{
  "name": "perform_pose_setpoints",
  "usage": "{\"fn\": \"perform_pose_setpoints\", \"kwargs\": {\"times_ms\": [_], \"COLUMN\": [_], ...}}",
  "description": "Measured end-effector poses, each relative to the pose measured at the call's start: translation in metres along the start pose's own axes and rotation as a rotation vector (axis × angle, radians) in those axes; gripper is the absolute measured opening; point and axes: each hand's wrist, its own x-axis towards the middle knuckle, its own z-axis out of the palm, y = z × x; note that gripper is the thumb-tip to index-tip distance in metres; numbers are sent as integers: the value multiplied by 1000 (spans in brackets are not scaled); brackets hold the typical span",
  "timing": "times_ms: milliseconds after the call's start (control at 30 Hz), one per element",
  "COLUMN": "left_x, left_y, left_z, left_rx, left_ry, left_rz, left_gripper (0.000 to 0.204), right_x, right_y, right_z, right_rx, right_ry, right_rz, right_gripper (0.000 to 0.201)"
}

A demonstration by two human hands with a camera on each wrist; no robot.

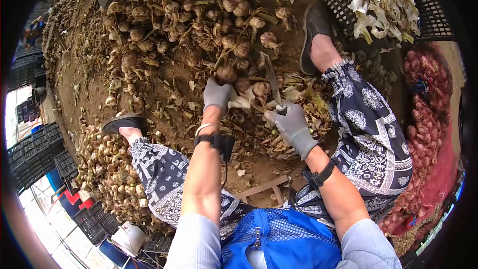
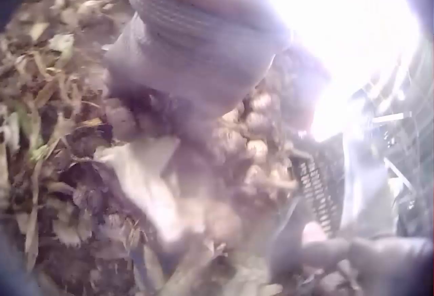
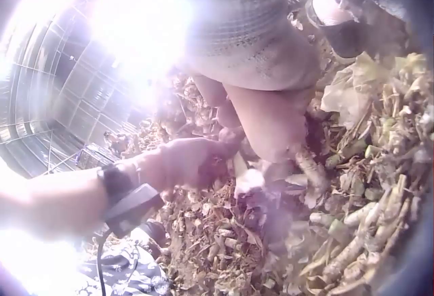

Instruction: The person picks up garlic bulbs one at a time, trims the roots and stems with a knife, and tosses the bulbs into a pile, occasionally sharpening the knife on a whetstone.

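Note:
My right hand [image 1: 293,125], in a grey glove, grips a knife [image 1: 271,77] by its handle, the blade pointing away from me. My gloved left hand [image 1: 217,93] reaches down into the heap, its fingertips right at a brownish garlic bulb [image 1: 226,73]. Whether those fingers are closed round the bulb I cannot tell. Between the hands lie another garlic bulb [image 1: 261,88] and a pale piece of husk [image 1: 240,101]. In the left wrist view the husk [image 2: 146,184] shows below the blurred glove [image 2: 196,51]. The right wrist view has the right glove [image 3: 258,51] above cut stalks [image 3: 352,242].
Untrimmed garlic [image 1: 174,20] is heaped ahead, and trimmed bulbs [image 1: 109,169] lie at the left. A black crate [image 1: 343,15] of husks stands at upper right. Red net sacks [image 1: 430,114] line the right side. Stalk scraps [image 1: 298,142] cover the ground between the person's feet.

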Motion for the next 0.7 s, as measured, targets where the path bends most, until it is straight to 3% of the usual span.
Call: {"fn": "perform_pose_setpoints", "kwargs": {"times_ms": [33, 100, 167, 200, 233, 267, 300, 400, 500, 533, 567, 633, 667, 700], "left_x": [-10, -52, -109, -122, -161, -174, -185, -216, -229, -235, -237, -237, -241, -249], "left_y": [-14, -26, -10, -20, 11, 6, 9, 19, 13, 14, 9, -8, -19, -7], "left_z": [-7, -11, -21, -16, -30, -26, -28, -53, -63, -64, -68, -71, -61, -65], "left_rx": [-280, -557, -633, -697, -683, -772, -855, -1016, -1019, -1014, -1013, -911, -800, -800], "left_ry": [-77, -54, -74, -66, -184, -245, -307, -430, -453, -441, -438, -467, -296, -275], "left_rz": [7, 70, 20, 103, 29, 130, 234, 169, 161, 178, 181, 176, 227, 271], "left_gripper": [59, 55, 64, 67, 68, 68, 69, 72, 69, 61, 61, 52, 18, 12], "right_x": [-3, -15, -18, -27, -35, -34, -39, -60, -74, -85, -90, -100, -108, -111], "right_y": [-9, -27, -28, -41, -49, -37, -42, -59, -69, -79, -77, -76, -79, -78], "right_z": [5, 14, 17, 22, 25, 28, 27, 25, 24, 20, 17, 11, 11, 12], "right_rx": [6, 252, 84, 170, 256, 323, 322, 107, 31, -142, -141, -652, -753, -755], "right_ry": [-4, 15, 5, -38, -81, -184, -192, -323, -345, -275, -277, -109, -164, -162], "right_rz": [5, 33, 1, 23, 46, -99, -112, -206, -372, -364, -368, -883, -860, -858], "right_gripper": [18, 17, 21, 24, 26, 32, 32, 35, 34, 28, 28, 24, 24, 24]}}
